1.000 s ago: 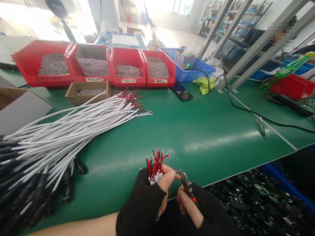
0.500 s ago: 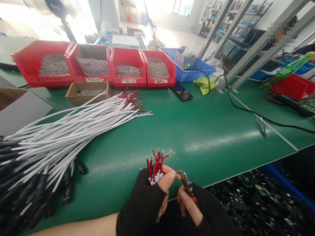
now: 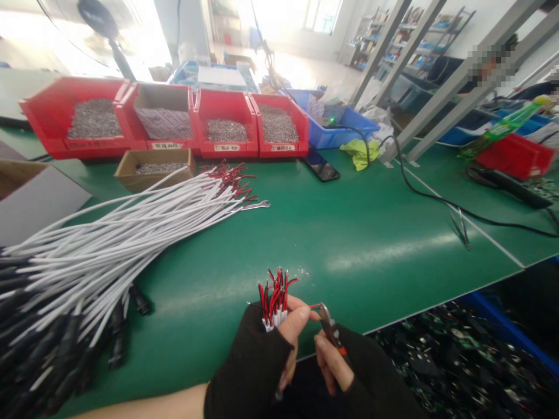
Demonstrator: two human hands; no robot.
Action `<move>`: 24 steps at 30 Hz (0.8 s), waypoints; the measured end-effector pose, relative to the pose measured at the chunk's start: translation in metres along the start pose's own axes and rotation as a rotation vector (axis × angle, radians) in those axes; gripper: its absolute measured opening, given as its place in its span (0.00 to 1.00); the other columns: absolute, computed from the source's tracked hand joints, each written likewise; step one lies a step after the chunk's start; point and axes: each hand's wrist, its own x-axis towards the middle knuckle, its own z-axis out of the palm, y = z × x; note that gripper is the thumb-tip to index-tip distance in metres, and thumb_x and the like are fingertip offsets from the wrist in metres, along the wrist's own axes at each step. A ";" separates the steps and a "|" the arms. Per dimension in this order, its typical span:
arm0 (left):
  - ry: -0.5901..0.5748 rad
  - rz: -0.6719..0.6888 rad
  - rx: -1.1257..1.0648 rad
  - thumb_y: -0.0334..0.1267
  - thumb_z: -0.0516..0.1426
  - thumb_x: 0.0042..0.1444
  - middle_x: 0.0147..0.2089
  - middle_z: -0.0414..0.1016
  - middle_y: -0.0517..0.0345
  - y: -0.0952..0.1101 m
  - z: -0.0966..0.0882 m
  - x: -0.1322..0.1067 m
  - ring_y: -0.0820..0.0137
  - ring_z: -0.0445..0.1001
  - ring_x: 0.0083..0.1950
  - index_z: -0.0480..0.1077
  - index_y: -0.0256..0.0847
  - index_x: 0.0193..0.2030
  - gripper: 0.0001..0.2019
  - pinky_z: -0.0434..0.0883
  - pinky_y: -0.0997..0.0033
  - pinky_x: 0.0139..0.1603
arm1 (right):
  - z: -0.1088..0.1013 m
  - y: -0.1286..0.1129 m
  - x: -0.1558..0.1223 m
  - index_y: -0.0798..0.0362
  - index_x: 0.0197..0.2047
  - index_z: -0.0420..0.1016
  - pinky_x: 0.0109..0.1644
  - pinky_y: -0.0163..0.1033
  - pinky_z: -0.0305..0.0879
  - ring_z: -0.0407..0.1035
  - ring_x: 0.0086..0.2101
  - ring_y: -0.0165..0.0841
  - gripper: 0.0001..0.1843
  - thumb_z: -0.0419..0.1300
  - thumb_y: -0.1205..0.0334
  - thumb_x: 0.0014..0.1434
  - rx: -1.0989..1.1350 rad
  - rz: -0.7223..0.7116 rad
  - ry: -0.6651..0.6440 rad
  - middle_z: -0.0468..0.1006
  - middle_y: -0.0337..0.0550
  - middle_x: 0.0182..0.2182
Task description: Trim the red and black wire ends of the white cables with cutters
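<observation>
My left hand (image 3: 266, 355), in a black fingerless glove, is closed around a bundle of white cables (image 3: 274, 301) whose red and black wire ends stick upward. My right hand (image 3: 345, 372), also gloved, grips small pliers with an orange handle (image 3: 329, 329). The plier jaws meet one red wire tip just right of my left thumb. Both hands hover over the front edge of the green table (image 3: 371, 244).
A big heap of white cables with black connectors (image 3: 109, 244) lies at the left. Red bins of metal parts (image 3: 227, 122), a cardboard box (image 3: 152, 166), a phone (image 3: 321, 166), a small wrench (image 3: 257, 204), tweezers (image 3: 460, 227) and a black cord (image 3: 437, 198) lie beyond.
The view has tipped slightly downward; hands, bundle and pliers keep the same grip and barely shift.
</observation>
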 end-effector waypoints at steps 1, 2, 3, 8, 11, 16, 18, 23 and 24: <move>-0.011 0.000 0.021 0.51 0.61 0.48 0.24 0.71 0.54 0.001 0.000 0.000 0.70 0.68 0.24 0.66 0.37 0.29 0.17 0.63 0.75 0.22 | 0.000 -0.001 0.001 0.52 0.21 0.62 0.22 0.33 0.57 0.74 0.23 0.35 0.26 0.49 0.43 0.63 0.008 0.006 0.000 0.75 0.45 0.19; -0.020 0.004 0.037 0.51 0.60 0.49 0.24 0.71 0.54 0.001 0.000 0.000 0.71 0.67 0.22 0.66 0.37 0.29 0.17 0.61 0.75 0.21 | -0.002 -0.001 0.001 0.52 0.21 0.62 0.22 0.33 0.57 0.73 0.22 0.34 0.26 0.50 0.43 0.63 0.021 0.005 -0.009 0.74 0.45 0.18; -0.022 0.009 0.042 0.51 0.60 0.49 0.25 0.71 0.54 0.001 0.000 0.000 0.72 0.65 0.21 0.66 0.37 0.29 0.17 0.60 0.76 0.20 | -0.004 -0.003 0.002 0.52 0.21 0.63 0.23 0.32 0.58 0.71 0.20 0.32 0.25 0.50 0.45 0.64 0.033 -0.003 -0.025 0.73 0.43 0.16; -0.053 0.017 0.007 0.51 0.60 0.50 0.13 0.59 0.65 -0.002 -0.001 0.002 0.77 0.53 0.12 0.66 0.38 0.30 0.16 0.52 0.77 0.14 | -0.019 -0.008 0.005 0.54 0.27 0.68 0.28 0.31 0.64 0.69 0.19 0.29 0.19 0.49 0.52 0.65 -0.007 -0.088 -0.061 0.72 0.38 0.16; -0.059 0.014 0.004 0.52 0.60 0.49 0.10 0.52 0.69 -0.004 -0.001 0.002 0.76 0.51 0.11 0.66 0.39 0.30 0.17 0.51 0.78 0.13 | -0.023 -0.008 0.003 0.55 0.29 0.69 0.30 0.31 0.66 0.70 0.22 0.29 0.18 0.50 0.53 0.65 -0.063 -0.120 -0.063 0.73 0.38 0.18; -0.087 -0.015 0.005 0.52 0.60 0.53 0.11 0.54 0.69 -0.009 -0.005 0.001 0.78 0.51 0.12 0.68 0.38 0.34 0.17 0.51 0.80 0.13 | -0.020 0.000 0.002 0.54 0.28 0.70 0.29 0.32 0.66 0.69 0.22 0.30 0.20 0.51 0.51 0.65 -0.069 -0.156 -0.070 0.72 0.40 0.18; -0.089 0.002 0.006 0.50 0.59 0.55 0.15 0.61 0.65 -0.011 -0.007 0.001 0.79 0.52 0.13 0.69 0.37 0.34 0.15 0.54 0.79 0.15 | -0.018 0.005 0.004 0.54 0.27 0.69 0.28 0.32 0.66 0.70 0.22 0.31 0.22 0.51 0.48 0.65 -0.030 -0.159 -0.084 0.72 0.40 0.18; -0.067 -0.004 0.018 0.48 0.60 0.56 0.24 0.71 0.55 -0.012 -0.009 0.002 0.74 0.64 0.20 0.70 0.37 0.34 0.15 0.61 0.77 0.20 | -0.019 0.011 0.007 0.54 0.30 0.72 0.33 0.35 0.69 0.71 0.22 0.32 0.22 0.52 0.46 0.64 -0.021 -0.146 -0.109 0.73 0.40 0.18; -0.070 -0.006 0.008 0.48 0.60 0.56 0.25 0.72 0.55 -0.012 -0.009 0.002 0.72 0.67 0.22 0.70 0.37 0.34 0.14 0.62 0.76 0.21 | -0.019 0.010 0.007 0.54 0.31 0.73 0.33 0.34 0.69 0.71 0.22 0.32 0.21 0.52 0.47 0.64 -0.018 -0.141 -0.110 0.73 0.39 0.18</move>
